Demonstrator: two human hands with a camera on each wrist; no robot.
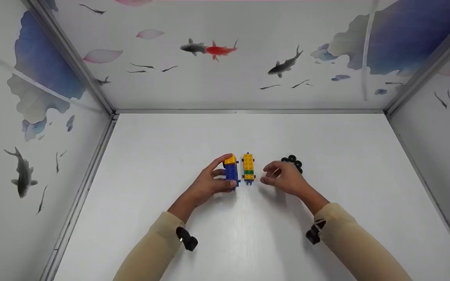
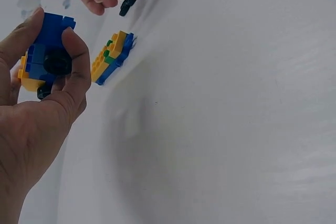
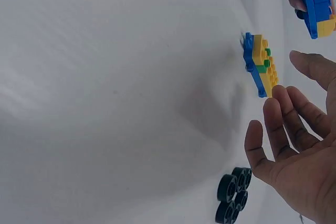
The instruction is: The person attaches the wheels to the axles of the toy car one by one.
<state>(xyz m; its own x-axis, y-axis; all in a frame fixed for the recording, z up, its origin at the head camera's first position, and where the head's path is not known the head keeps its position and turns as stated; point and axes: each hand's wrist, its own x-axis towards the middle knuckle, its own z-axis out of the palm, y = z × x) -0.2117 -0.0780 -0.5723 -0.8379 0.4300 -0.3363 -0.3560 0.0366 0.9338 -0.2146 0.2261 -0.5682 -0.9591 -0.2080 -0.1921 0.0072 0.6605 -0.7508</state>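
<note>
My left hand (image 1: 208, 182) grips a blue toy vehicle built of bricks (image 1: 231, 171), with yellow bricks at its far end. In the left wrist view, black wheels (image 2: 56, 62) sit on the side of this blue vehicle toward the palm. Just right of it stands a second brick vehicle (image 1: 248, 166), yellow with a green band over a blue base; no wheels show on it. Beyond that, my right hand (image 1: 285, 177) hovers with nothing between its loosely bent fingers. Several black wheels (image 3: 227, 188) lie together behind the right hand, which partly hides them in the head view.
The white tabletop (image 1: 225, 242) is enclosed by printed panels at the back (image 1: 240, 89) and both sides, joined by metal frame strips. A dark camera (image 1: 188, 239) is worn on the left wrist, another (image 1: 314, 233) on the right.
</note>
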